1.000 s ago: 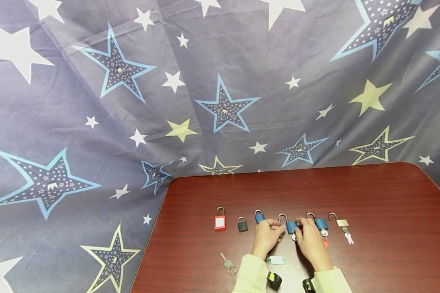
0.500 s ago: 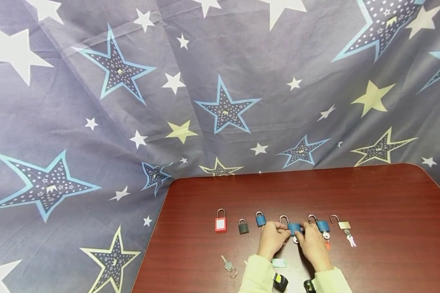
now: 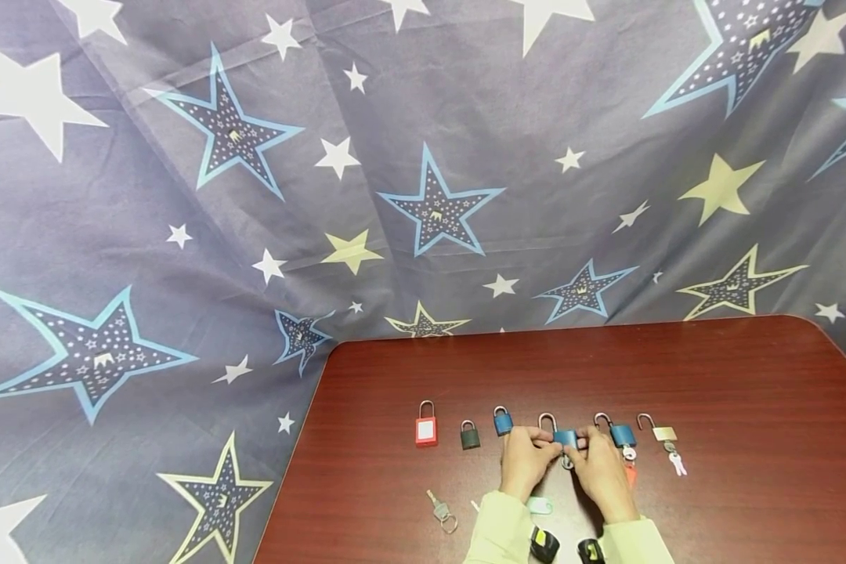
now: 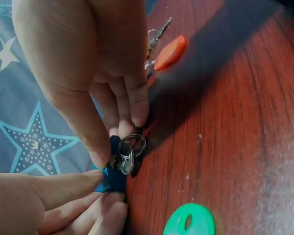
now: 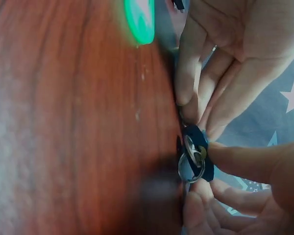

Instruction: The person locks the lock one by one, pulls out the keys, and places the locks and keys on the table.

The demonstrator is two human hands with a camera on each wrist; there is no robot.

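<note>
Between my two hands lies a blue padlock (image 3: 565, 438) with its shackle raised open and a key with a ring (image 5: 193, 164) in its bottom. My left hand (image 3: 526, 464) pinches the left end of the lock body with thumb and fingers. At the opposite end, my right hand (image 3: 604, 472) pinches the body the same way. The left wrist view shows both thumbs on the upper face of the body, with the key ring (image 4: 132, 145) hanging beside them. A green key tag (image 3: 539, 505) lies on the table near my left wrist.
Left of my hands stand a red padlock (image 3: 426, 431), a dark padlock (image 3: 470, 436) and a small blue padlock (image 3: 503, 422), all closed. On the right lie an open blue padlock (image 3: 622, 435) and an open brass-coloured padlock (image 3: 665, 433), both with keys. A loose key (image 3: 440, 510) lies front left.
My left hand has moved right, from beside the shackle to the lock body, which it now pinches. More of the small blue padlock shows. My right hand stays at the lock.
</note>
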